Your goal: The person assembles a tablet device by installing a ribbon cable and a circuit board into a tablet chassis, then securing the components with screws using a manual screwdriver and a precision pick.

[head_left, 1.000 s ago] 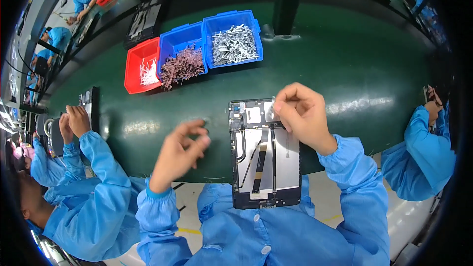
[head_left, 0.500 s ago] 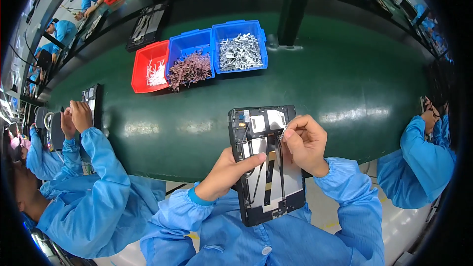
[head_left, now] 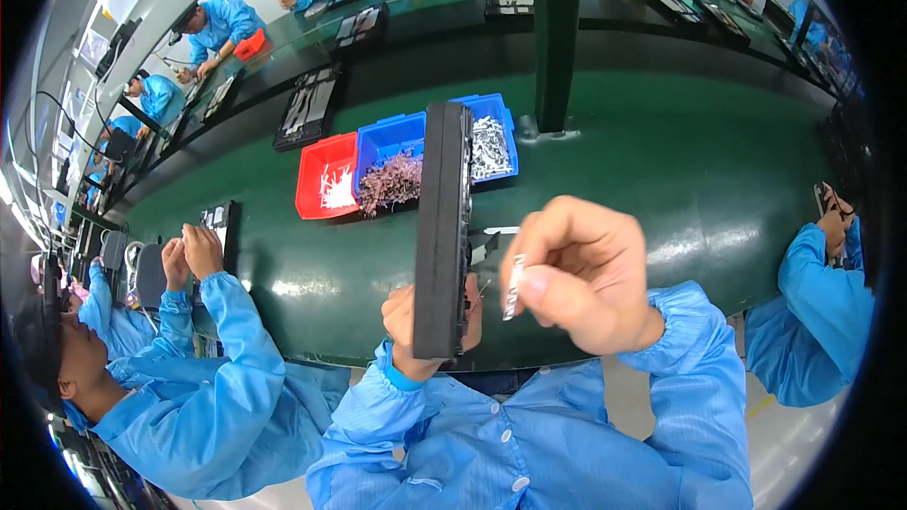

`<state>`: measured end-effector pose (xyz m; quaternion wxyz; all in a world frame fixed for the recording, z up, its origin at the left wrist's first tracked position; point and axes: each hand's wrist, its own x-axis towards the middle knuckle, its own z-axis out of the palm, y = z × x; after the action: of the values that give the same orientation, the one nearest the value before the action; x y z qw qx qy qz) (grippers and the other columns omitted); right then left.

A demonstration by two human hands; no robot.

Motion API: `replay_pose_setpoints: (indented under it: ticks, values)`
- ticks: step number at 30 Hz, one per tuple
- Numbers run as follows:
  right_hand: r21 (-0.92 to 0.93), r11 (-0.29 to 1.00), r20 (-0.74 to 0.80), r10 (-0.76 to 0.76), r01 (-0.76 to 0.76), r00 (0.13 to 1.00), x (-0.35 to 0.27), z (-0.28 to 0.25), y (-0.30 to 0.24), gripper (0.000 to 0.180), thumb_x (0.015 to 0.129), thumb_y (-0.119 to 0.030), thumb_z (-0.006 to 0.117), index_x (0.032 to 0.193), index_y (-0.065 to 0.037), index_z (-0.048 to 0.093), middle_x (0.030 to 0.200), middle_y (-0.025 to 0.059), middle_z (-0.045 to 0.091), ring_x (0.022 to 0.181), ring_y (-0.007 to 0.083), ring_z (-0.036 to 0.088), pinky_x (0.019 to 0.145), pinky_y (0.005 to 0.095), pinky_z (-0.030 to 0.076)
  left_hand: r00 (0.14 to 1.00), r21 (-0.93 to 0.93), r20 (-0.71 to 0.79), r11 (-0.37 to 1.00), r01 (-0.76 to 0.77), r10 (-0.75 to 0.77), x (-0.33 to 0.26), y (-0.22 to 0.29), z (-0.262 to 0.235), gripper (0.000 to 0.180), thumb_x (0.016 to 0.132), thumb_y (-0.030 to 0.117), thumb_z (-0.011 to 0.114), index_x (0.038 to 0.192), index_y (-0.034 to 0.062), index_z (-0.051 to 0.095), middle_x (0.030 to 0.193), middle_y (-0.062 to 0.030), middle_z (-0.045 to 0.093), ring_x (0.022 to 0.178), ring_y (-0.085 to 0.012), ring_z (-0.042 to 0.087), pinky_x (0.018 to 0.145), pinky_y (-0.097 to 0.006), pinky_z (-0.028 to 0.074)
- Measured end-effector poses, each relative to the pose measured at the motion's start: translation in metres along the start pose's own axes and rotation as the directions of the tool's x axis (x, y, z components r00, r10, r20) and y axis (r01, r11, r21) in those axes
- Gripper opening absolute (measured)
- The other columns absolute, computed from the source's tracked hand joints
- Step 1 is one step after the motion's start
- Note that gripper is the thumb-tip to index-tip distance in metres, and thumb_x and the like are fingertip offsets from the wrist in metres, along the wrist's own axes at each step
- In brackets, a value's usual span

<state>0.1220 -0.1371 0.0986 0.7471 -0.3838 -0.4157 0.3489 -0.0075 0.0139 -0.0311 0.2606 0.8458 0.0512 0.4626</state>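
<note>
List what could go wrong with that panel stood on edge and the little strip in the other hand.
1. The dark panel stands on edge, held only at its bottom by the left hand; it could tip or slip.
2. The right hand pinches a small pale strip at its fingertips over the green table; it could drop.

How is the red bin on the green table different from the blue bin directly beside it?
The red bin holds a few small white pieces, with much of its floor bare; the blue bin beside it holds a fuller heap of brownish-purple parts. The red bin is at the left end of the row, and the blue bin stands between it and another blue bin. Both are open plastic bins on the green table, side by side.
</note>
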Motion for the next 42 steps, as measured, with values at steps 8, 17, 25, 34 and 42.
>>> replay_pose_setpoints:
  ticks: [8,17,25,34,42]
  values:
    - [-0.003,1.000,-0.005,-0.023,0.023,1.000,0.007,0.013,0.025,0.004,0.088,0.000,0.063,0.088,0.002,0.059,0.101,0.0088,0.054,0.090,0.0106,0.055,0.081,0.0264,0.047,0.993,-0.016,-0.117,1.000,0.003,-0.005,-0.008,-0.008,0.017,0.014,0.073,0.003,0.072,0.084,-0.0019,0.067,0.069,-0.0117,0.064,0.053,-0.0240,0.064,0.047,-0.030,0.050]
    - [0.009,1.000,-0.020,-0.026,0.026,0.999,0.007,0.014,0.028,0.005,0.089,-0.002,0.061,0.088,0.001,0.057,0.102,0.0091,0.051,0.091,0.0112,0.050,0.082,0.0262,0.043,0.990,0.010,-0.139,1.000,-0.020,0.022,-0.004,-0.001,0.013,0.012,0.074,0.004,0.072,0.082,-0.0020,0.066,0.068,-0.0114,0.063,0.053,-0.0243,0.064,0.047,-0.031,0.050]
    - [-0.029,0.998,-0.031,-0.052,0.051,0.998,0.003,0.016,0.029,0.008,0.089,-0.004,0.062,0.087,0.002,0.057,0.102,0.0094,0.051,0.090,0.0115,0.049,0.082,0.0260,0.043,0.991,0.015,-0.129,0.999,-0.030,0.031,0.012,0.021,0.002,0.014,0.073,0.003,0.074,0.083,-0.0031,0.067,0.069,-0.0121,0.064,0.055,-0.0248,0.065,0.047,-0.031,0.050]
    - [-0.037,0.998,-0.032,-0.045,0.043,0.998,0.003,0.018,0.028,0.009,0.088,-0.004,0.063,0.086,0.001,0.057,0.100,0.0095,0.051,0.090,0.0117,0.049,0.081,0.0261,0.042,0.998,0.067,-0.040,0.996,-0.055,0.057,0.012,0.023,-0.007,0.024,0.070,0.003,0.076,0.091,-0.0049,0.067,0.075,-0.0135,0.067,0.059,-0.0259,0.067,0.049,-0.032,0.051]
    - [-0.003,0.998,-0.026,-0.055,0.055,0.998,0.002,0.015,0.031,0.009,0.087,-0.003,0.063,0.083,0.000,0.056,0.100,0.0098,0.051,0.090,0.0118,0.049,0.082,0.0268,0.043,0.995,0.100,0.010,0.990,-0.098,0.097,0.008,0.019,-0.007,0.027,0.070,0.004,0.077,0.092,-0.0066,0.067,0.082,-0.0167,0.070,0.064,-0.0276,0.070,0.052,-0.033,0.053]
